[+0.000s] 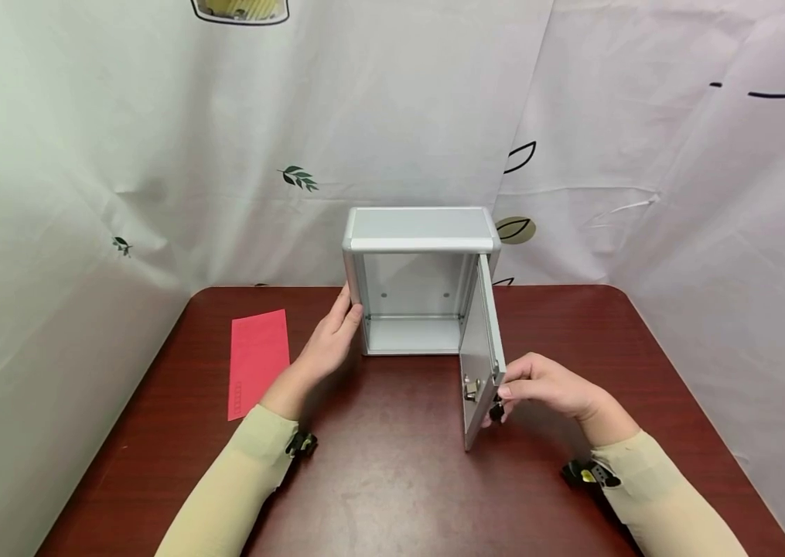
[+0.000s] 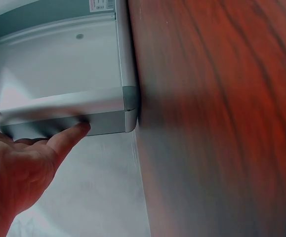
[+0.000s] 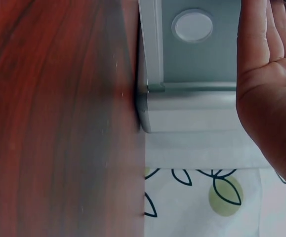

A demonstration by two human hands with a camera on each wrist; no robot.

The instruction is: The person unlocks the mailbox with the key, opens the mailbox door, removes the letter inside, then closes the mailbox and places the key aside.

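A grey metal box (image 1: 421,228) stands upright at the back of the table, its front open and its inside bare. The door (image 1: 481,348), hinged on the right, swings out toward me with a lock cam (image 1: 471,389) on its inner face. My left hand (image 1: 329,336) rests along the box's left side, fingers extended; the left wrist view shows the thumb against that wall. At the door's free edge, my right hand (image 1: 548,384) pinches a black-headed key (image 1: 496,410) on the outer face. Its fingertips are partly hidden by the door.
On the left of the table lies a red envelope (image 1: 258,363). The dark red wooden table (image 1: 378,495) backs onto a white printed curtain (image 1: 406,100). A round pale disc (image 3: 193,25) shows on the door's outer face.
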